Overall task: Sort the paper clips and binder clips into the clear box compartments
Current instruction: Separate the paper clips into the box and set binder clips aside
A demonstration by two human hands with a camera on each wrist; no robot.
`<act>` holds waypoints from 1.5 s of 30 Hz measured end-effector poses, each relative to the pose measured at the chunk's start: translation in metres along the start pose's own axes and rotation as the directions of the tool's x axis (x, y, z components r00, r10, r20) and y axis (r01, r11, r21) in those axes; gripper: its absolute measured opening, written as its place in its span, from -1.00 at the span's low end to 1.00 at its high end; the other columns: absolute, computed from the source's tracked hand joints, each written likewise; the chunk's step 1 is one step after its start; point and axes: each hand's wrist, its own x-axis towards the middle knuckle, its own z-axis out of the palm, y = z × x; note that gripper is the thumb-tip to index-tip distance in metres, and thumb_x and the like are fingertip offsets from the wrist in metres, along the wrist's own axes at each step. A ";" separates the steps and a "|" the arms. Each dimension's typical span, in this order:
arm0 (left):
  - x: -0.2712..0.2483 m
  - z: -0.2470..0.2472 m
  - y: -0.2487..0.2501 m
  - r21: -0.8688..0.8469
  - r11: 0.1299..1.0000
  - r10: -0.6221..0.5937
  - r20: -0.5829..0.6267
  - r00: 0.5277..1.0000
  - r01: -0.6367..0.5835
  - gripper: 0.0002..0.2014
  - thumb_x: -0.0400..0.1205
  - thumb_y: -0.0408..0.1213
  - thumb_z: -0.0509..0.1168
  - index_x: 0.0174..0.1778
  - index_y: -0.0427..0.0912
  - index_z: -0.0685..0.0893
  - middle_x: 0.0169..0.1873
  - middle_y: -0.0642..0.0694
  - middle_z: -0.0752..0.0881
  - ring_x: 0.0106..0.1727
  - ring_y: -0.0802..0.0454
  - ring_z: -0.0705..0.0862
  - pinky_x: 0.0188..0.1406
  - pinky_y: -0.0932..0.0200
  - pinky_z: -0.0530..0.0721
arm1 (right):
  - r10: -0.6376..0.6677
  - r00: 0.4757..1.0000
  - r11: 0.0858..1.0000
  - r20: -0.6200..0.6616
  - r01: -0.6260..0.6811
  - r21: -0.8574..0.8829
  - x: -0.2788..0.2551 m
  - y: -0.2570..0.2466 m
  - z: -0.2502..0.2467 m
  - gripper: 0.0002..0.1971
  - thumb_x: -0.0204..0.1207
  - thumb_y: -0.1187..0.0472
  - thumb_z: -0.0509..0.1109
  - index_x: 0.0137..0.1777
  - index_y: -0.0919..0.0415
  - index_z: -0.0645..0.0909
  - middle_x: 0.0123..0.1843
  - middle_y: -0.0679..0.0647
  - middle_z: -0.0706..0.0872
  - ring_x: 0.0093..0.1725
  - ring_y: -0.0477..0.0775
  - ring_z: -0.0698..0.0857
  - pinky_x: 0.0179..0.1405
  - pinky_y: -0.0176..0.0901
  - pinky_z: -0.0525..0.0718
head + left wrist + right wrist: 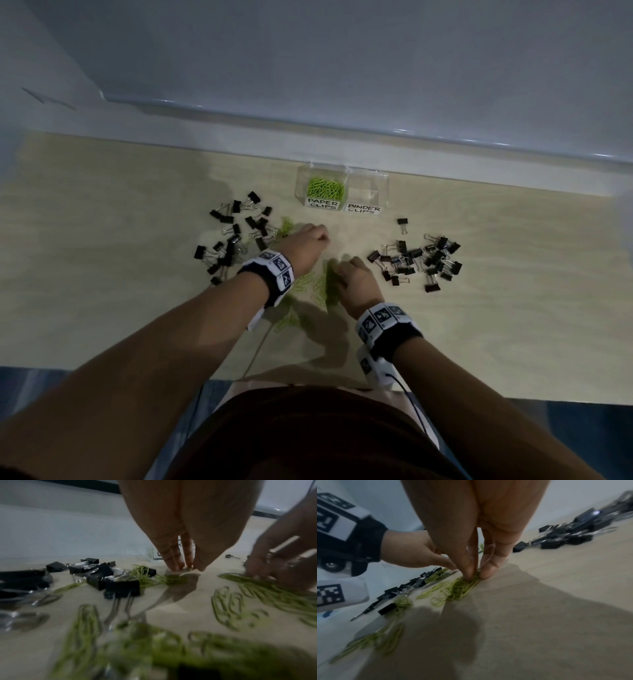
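The clear box (368,185) stands at the back. Its left compartment, labelled PAPER CLIPS, holds green paper clips (323,188); the right one, labelled BINDER CLIPS (363,209), looks empty. Loose green paper clips (320,286) lie in the middle of the table. My left hand (189,568) has its fingertips and thumb down on the table, pinching a small green clip. My right hand (475,576) pinches into a bunch of green paper clips (462,588). Black binder clips sit in a left pile (236,236) and a right pile (421,262).
A single binder clip (403,224) lies apart near the box. A white wall ledge (445,161) runs just behind the box. The table's near edge (102,363) is close to my body. More green clips (154,649) lie under my left wrist.
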 end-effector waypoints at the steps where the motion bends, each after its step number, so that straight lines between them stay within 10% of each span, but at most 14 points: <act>1: -0.006 0.003 0.001 0.027 0.999 0.038 -0.017 0.999 -0.038 -0.57 0.55 -0.48 0.21 0.35 -0.14 0.52 0.36 -0.07 0.44 0.33 -0.07 0.42 0.18 0.05 0.59 | -0.070 0.998 0.997 0.008 0.070 0.025 0.000 -0.004 0.001 -0.70 0.44 0.38 0.30 0.16 0.27 0.64 -0.03 0.26 0.57 -0.12 0.27 0.61 -0.05 -0.06 0.61; 5: -0.039 0.010 -0.009 -0.061 0.997 0.052 -0.062 0.997 -0.055 -0.69 0.69 -0.24 0.16 0.36 -0.11 0.55 0.30 -0.05 0.55 0.26 0.02 0.51 0.24 0.13 0.52 | -0.176 0.983 0.984 -0.048 0.177 0.012 -0.003 -0.005 -0.010 -0.81 0.39 0.45 0.39 -0.01 0.42 0.68 -0.03 0.32 0.67 -0.09 0.31 0.66 -0.03 0.01 0.70; 9: -0.076 0.016 -0.029 -0.125 0.991 0.037 -0.024 0.999 -0.039 -0.42 0.58 -0.07 0.33 0.52 -0.14 0.38 0.42 -0.12 0.39 0.43 -0.02 0.37 0.45 0.03 0.47 | 0.043 0.995 0.997 0.094 -0.037 -0.064 -0.012 0.017 -0.022 -0.38 0.36 0.12 0.50 0.41 0.18 0.42 0.33 0.14 0.42 0.28 0.18 0.48 0.32 0.07 0.56; 14: -0.082 0.027 -0.021 -0.088 0.994 -0.059 0.106 0.993 0.068 -0.13 0.47 -0.07 0.46 0.62 -0.16 0.15 0.46 -0.16 0.26 0.47 -0.10 0.28 0.47 0.01 0.43 | 0.015 0.982 0.968 0.190 0.033 -0.248 -0.009 0.011 0.000 -0.04 0.16 -0.09 0.62 0.52 0.00 0.19 0.39 0.12 0.27 0.34 0.18 0.33 0.32 0.10 0.54; 28: -0.044 0.005 -0.002 -0.174 0.976 -0.122 0.066 0.990 0.131 -0.79 0.58 -0.30 0.32 0.12 -0.22 0.65 0.06 -0.16 0.66 0.14 -0.12 0.60 0.09 0.06 0.54 | -0.159 0.983 0.982 0.096 0.167 -0.086 0.019 -0.003 0.001 -0.84 0.34 0.38 0.41 -0.09 0.27 0.68 -0.10 0.23 0.69 -0.09 0.29 0.65 -0.08 -0.01 0.63; 35: -0.035 -0.011 -0.007 -0.384 0.898 -0.243 -0.033 0.969 0.213 -0.85 0.53 -0.34 0.41 0.00 -0.25 0.74 -0.03 -0.17 0.77 0.00 -0.05 0.71 -0.01 0.16 0.66 | 0.192 0.981 0.916 0.019 -0.186 0.357 0.028 0.016 -0.021 -0.81 0.29 0.46 0.52 -0.32 0.13 0.73 -0.32 0.11 0.74 -0.31 0.03 0.68 -0.23 -0.19 0.66; 45: 0.036 -0.079 -0.008 -0.662 0.718 -0.500 -0.278 0.820 0.213 -0.85 0.48 -0.32 0.47 -0.07 -0.24 0.73 -0.17 -0.14 0.77 -0.19 -0.01 0.69 -0.17 0.22 0.62 | 0.152 0.964 0.858 -0.217 -0.020 0.513 0.100 -0.020 -0.096 -0.82 0.24 0.43 0.57 -0.34 0.14 0.70 -0.34 0.02 0.75 -0.31 0.01 0.72 -0.25 -0.15 0.71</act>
